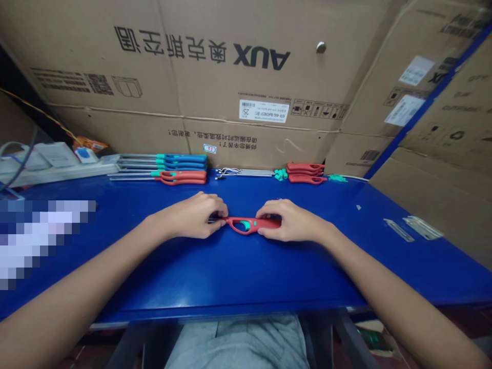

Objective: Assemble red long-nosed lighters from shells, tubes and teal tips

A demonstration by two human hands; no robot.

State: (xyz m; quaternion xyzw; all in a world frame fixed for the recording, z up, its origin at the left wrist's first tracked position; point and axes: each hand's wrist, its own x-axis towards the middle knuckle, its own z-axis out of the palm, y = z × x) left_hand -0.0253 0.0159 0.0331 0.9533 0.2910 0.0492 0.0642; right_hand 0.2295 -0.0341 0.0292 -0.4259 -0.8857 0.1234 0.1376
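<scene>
Lighter [250, 222]: long axis left-right, between both hands, neither nearer.
Left hand [202, 215]: pinching rod [212, 221] end.
Right hand [287, 220]: gripping handle [269, 223] end.

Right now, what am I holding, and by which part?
A red utility lighter: your right hand grips its rear end; your left hand pinches its front, by the metal rod.

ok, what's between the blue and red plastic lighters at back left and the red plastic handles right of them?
Head view, left to right: black and white wires, slim silvery metal rods, then small green plastic pieces beside the red handles.
</scene>
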